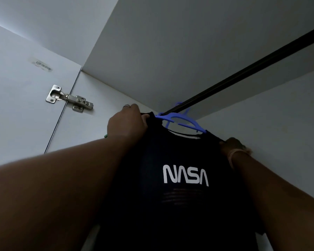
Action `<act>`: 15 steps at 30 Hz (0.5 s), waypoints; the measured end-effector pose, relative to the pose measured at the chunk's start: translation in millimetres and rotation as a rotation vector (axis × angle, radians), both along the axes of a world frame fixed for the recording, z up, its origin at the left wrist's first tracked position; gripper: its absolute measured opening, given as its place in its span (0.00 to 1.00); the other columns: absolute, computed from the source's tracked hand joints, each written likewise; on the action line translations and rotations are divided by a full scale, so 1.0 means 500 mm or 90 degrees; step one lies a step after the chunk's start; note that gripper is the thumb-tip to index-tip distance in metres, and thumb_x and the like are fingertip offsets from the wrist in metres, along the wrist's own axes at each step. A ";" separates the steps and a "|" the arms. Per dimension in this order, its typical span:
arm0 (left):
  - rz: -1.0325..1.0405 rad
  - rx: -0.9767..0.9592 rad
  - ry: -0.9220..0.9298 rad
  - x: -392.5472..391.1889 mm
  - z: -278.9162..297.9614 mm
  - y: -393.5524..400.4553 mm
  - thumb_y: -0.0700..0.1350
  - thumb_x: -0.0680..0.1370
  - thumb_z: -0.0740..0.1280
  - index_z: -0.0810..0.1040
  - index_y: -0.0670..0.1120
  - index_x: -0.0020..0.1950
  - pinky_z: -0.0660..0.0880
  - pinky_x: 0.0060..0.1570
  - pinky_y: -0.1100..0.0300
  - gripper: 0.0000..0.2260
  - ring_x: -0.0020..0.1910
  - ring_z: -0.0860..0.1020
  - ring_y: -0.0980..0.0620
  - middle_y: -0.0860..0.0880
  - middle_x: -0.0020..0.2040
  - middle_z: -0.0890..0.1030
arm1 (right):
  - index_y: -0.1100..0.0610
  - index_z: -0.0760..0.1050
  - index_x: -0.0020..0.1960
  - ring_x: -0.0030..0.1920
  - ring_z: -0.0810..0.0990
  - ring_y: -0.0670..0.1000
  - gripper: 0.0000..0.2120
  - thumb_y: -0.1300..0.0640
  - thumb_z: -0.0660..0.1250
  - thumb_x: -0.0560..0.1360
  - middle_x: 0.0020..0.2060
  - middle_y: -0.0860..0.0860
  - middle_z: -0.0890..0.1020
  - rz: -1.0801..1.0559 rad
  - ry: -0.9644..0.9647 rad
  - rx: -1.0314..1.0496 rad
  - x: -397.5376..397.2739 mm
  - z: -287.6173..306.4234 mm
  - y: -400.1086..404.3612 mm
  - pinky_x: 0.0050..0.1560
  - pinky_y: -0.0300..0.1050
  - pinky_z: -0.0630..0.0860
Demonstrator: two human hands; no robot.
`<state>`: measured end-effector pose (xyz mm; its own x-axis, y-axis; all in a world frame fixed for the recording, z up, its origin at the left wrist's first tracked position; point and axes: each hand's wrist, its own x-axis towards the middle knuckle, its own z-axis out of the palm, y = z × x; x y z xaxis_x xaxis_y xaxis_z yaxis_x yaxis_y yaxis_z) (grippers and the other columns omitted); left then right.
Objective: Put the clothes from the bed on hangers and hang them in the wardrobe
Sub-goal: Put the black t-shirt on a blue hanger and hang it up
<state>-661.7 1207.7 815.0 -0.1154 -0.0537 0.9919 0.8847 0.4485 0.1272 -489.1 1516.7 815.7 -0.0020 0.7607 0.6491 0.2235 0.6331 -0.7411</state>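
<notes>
Looking up into the wardrobe w/ them. Black NASA T-shirt (pixel 185 178) is on a blue plastic hanger (pixel 181 124), hanger hook up at the dark rail (pixel 243 73), near the rail's left end by the side wall. Can't tell if the hook is fully over the rail or just touching it; the hook is partly hidden behind it.

Left hand (pixel 127 122) pinches the shirt's left shoulder, fingers curled on fabric. Right hand (pixel 232 144) is at the right shoulder, dim and partly hidden by the shirt; looks like it grips fabric/hanger end but can't confirm.

Step, imo: seating the hanger / squaring the shirt on it. This garment is nearly done.

Risks:
- Hook not seated → let go and the whole thing drops.
- Uneven pull on the shoulders → hanger tips, one shoulder slides off the arm.
- Tugging fabric down could stretch the neckline or pop the hook off.
- Tight vs the side wall; door hinge (pixel 69 98) sits left, sleeve could bunch there.
</notes>
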 end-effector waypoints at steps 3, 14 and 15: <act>0.069 0.008 0.002 -0.050 -0.015 -0.038 0.61 0.81 0.60 0.72 0.48 0.47 0.66 0.41 0.53 0.17 0.40 0.71 0.44 0.48 0.42 0.73 | 0.66 0.75 0.63 0.60 0.78 0.64 0.19 0.52 0.65 0.80 0.60 0.65 0.78 0.013 -0.036 0.041 -0.036 0.017 -0.038 0.57 0.51 0.74; 0.149 -0.063 0.063 -0.135 -0.112 -0.048 0.62 0.83 0.57 0.72 0.48 0.52 0.67 0.39 0.52 0.18 0.43 0.79 0.38 0.44 0.48 0.78 | 0.51 0.59 0.78 0.71 0.65 0.66 0.23 0.50 0.51 0.85 0.76 0.62 0.58 -0.008 -0.083 0.060 -0.162 -0.142 -0.049 0.71 0.59 0.63; 0.149 -0.065 0.065 -0.138 -0.120 -0.045 0.61 0.83 0.57 0.72 0.47 0.52 0.66 0.39 0.52 0.18 0.43 0.79 0.37 0.43 0.49 0.78 | 0.48 0.54 0.81 0.73 0.63 0.65 0.24 0.48 0.51 0.85 0.77 0.61 0.56 -0.020 -0.104 0.064 -0.163 -0.155 -0.048 0.73 0.60 0.61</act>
